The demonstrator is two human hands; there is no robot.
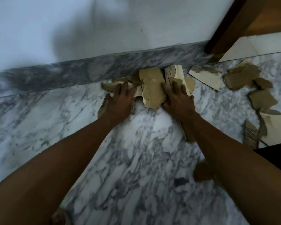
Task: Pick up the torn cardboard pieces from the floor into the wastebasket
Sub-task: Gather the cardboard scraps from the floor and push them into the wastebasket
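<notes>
Pressing cardboard pieces [152,88] against the baseboard [71,73], both hands [150,101].

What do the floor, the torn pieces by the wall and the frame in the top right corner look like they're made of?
Floor: polished marble or marble-look tile, going by the grey veins on white and the soft sheen.
Torn pieces: corrugated cardboard, matte brown, some with pale faces and fluted ragged edges.
Frame: probably dark-stained wood, too blurred for certainty.

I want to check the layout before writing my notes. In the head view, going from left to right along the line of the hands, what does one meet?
Bare marble floor → left hand → large brown cardboard piece → right hand → white-faced torn piece → scattered brown pieces near the wooden door frame.
</notes>
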